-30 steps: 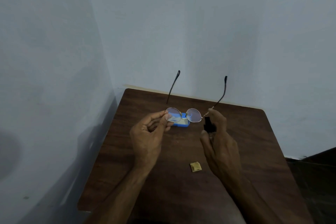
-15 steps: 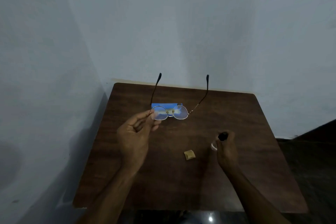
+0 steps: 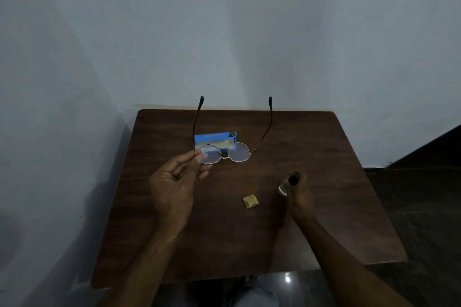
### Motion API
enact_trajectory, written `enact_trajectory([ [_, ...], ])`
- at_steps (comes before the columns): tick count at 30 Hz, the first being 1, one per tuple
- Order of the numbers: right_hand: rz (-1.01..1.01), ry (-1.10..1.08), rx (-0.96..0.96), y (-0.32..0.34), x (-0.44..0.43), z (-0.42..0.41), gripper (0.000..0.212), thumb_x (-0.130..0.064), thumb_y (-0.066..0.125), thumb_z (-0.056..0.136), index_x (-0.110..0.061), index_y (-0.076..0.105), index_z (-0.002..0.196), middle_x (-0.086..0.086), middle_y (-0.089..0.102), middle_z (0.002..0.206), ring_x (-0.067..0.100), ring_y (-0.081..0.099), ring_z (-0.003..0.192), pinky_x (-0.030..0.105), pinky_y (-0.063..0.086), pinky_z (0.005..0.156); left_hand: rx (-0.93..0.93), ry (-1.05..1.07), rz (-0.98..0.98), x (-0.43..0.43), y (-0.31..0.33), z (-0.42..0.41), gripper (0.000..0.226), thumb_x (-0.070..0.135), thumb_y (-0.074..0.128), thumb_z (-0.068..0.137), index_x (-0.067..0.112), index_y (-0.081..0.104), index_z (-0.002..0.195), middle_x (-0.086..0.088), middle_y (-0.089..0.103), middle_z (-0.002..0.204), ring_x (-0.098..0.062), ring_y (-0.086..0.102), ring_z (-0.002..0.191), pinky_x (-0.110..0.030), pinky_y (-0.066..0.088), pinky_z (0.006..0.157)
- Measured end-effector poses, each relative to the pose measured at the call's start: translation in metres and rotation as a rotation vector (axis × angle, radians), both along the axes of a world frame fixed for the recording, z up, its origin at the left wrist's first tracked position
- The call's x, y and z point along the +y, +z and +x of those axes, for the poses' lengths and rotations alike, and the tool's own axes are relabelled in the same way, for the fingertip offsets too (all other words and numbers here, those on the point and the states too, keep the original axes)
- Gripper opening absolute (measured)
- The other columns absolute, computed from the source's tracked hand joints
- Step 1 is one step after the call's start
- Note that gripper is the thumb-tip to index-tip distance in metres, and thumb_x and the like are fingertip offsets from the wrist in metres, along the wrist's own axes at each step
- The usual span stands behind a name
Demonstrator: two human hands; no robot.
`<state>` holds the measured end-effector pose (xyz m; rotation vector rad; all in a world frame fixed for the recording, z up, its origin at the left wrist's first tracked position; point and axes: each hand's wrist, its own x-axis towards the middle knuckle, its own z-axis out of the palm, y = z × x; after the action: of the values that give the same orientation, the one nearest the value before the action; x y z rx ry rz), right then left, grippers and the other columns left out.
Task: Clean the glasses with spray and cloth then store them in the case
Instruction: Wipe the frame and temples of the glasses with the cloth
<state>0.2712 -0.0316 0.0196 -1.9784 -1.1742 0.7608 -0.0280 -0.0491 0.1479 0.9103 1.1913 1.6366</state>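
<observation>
My left hand (image 3: 174, 182) pinches the left rim of the thin-framed round glasses (image 3: 238, 152), holding them above the table with both temples open and pointing away from me. Behind the lenses a blue case (image 3: 214, 138) lies on the table. My right hand (image 3: 298, 194) is low on the right, wrapped around a small spray bottle (image 3: 291, 180) with a black top and a pale body. A small folded yellowish cloth (image 3: 250, 201) lies on the table between my hands, touched by neither.
The dark wooden table (image 3: 224, 244) sits in a corner, with pale walls at its left and far edges. A dark floor drops away past the right edge. My knees show below the near edge.
My right hand has let go of the glasses' right side and moved down and right with the spray bottle, close to the table. My left hand alone holds the glasses now.
</observation>
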Motion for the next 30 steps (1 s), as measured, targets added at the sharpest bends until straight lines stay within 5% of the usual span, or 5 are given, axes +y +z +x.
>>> enact_trajectory([
  [6, 0.011, -0.035, 0.012, -0.003, -0.015, -0.001, 0.072, -0.019, 0.077, 0.094, -0.003, 0.037, 0.151, 0.014, 0.056, 0.144, 0.029, 0.057, 0.129, 0.048, 0.05, 0.106, -0.024, -0.039, -0.015, 0.001, 0.0, 0.005, 0.023, 0.02, 0.078, 0.089, 0.015, 0.08, 0.111, -0.008, 0.084, 0.1, -0.027, 0.082, 0.086, -0.029, 0.067, 0.075],
  [10, -0.054, -0.225, -0.157, -0.016, -0.048, -0.015, 0.049, -0.017, 0.074, 0.093, 0.0, 0.051, 0.132, 0.023, 0.058, 0.129, 0.041, 0.061, 0.115, 0.047, 0.052, 0.09, -0.036, -0.035, -0.02, -0.001, 0.001, 0.004, 0.02, 0.014, 0.078, 0.09, 0.013, 0.08, 0.11, -0.008, 0.084, 0.098, -0.027, 0.082, 0.084, -0.03, 0.067, 0.074],
  [14, -0.084, 0.165, -0.273, -0.021, -0.054, -0.051, 0.004, -0.011, 0.061, 0.099, -0.007, 0.063, 0.1, 0.014, 0.062, 0.106, 0.031, 0.062, 0.093, 0.043, 0.051, 0.078, -0.02, -0.05, -0.019, -0.002, -0.003, 0.002, 0.02, 0.013, 0.077, 0.091, 0.012, 0.08, 0.11, -0.009, 0.084, 0.099, -0.025, 0.082, 0.083, -0.027, 0.066, 0.072],
  [22, -0.249, 0.646, -0.61, -0.035, -0.022, -0.07, 0.038, -0.024, 0.057, 0.101, -0.014, 0.056, 0.137, 0.008, 0.048, 0.147, 0.028, 0.049, 0.13, 0.033, 0.038, 0.105, -0.055, -0.073, -0.004, -0.006, 0.0, 0.002, 0.019, 0.023, 0.078, 0.088, 0.019, 0.082, 0.106, -0.01, 0.084, 0.098, -0.027, 0.082, 0.083, -0.03, 0.066, 0.073],
  [30, -0.226, 0.494, -0.326, 0.016, -0.039, -0.106, 0.032, -0.041, 0.063, 0.101, -0.01, 0.068, 0.098, 0.008, 0.073, 0.096, 0.025, 0.068, 0.088, 0.038, 0.052, 0.078, -0.006, -0.045, -0.012, -0.01, 0.0, -0.003, 0.026, 0.02, 0.077, 0.089, 0.011, 0.079, 0.113, -0.008, 0.084, 0.099, -0.027, 0.082, 0.085, -0.03, 0.067, 0.073],
])
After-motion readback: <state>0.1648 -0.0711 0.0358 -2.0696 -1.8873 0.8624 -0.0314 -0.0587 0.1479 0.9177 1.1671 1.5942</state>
